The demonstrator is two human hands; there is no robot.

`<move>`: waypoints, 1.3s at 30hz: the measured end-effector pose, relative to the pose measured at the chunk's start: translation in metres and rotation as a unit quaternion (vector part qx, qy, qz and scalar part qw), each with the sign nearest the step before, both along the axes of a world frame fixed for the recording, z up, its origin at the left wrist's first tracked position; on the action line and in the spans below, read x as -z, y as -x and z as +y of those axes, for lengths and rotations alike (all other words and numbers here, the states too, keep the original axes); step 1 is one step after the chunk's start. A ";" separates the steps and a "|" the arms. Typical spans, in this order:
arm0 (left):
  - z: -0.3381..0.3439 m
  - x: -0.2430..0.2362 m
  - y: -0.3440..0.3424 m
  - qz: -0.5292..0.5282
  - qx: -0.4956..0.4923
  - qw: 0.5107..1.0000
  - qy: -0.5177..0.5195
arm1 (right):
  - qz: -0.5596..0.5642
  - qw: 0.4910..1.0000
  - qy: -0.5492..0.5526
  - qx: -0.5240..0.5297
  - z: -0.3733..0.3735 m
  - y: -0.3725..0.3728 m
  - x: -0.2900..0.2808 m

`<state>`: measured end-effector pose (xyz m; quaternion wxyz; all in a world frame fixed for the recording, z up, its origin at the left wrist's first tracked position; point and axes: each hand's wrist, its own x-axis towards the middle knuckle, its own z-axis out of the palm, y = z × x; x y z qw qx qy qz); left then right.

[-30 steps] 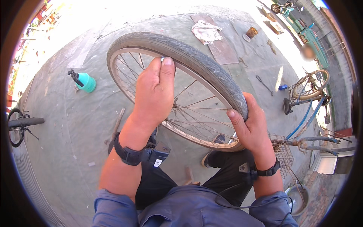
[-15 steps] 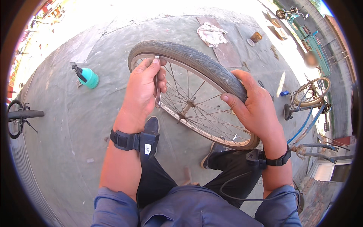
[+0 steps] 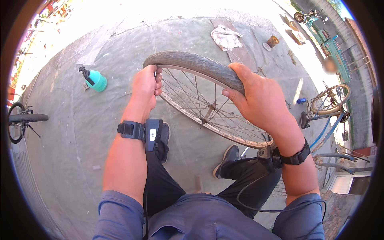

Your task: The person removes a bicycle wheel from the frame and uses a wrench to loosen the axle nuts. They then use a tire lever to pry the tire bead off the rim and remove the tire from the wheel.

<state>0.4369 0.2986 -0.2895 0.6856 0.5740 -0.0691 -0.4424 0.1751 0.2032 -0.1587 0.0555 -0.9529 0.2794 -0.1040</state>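
A spoked bicycle wheel [image 3: 203, 124] with a black tire [image 3: 196, 60] stands tilted in front of my legs. My left hand [image 3: 146, 86] is closed around a metal wrench [image 3: 155, 74] at the left side of the rim. Only slivers of the wrench show between the fingers; its end at the tire edge is hidden. My right hand [image 3: 258, 96] grips the tire at the upper right, thumb on the inner side and fingers over the tread. The hub and spokes hang between my two hands.
A turquoise spray bottle [image 3: 96, 81] stands at the left, beyond another bicycle wheel [image 3: 28, 118]. A white rag [image 3: 226, 37] lies on a board at the back, near a rusty can [image 3: 272, 41]. A blue bicycle frame [image 3: 326, 132] and a small blue object [image 3: 301, 100] are at the right.
My right hand has slid up and left along the tire. My left hand has turned and moved slightly down and left, covering more of the wrench. The wheel has shifted and tilted.
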 end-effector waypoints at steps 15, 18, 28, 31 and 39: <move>0.017 0.024 0.013 -0.267 -0.008 0.964 -0.011 | -0.025 0.999 0.012 -0.025 0.005 -0.004 0.004; 0.022 0.028 0.014 -0.269 -0.017 0.963 0.012 | -0.030 0.999 0.010 -0.025 0.006 -0.006 0.003; 0.021 0.017 0.027 -0.254 -0.026 0.965 0.049 | -0.046 0.999 -0.003 -0.015 -0.001 -0.003 0.007; 0.009 0.018 0.034 -0.262 -0.024 0.962 0.077 | -0.041 0.999 -0.012 -0.019 -0.025 0.003 0.002; -0.009 0.014 0.049 -0.070 -0.022 0.986 0.151 | -0.068 0.997 -0.042 -0.011 -0.048 0.007 0.008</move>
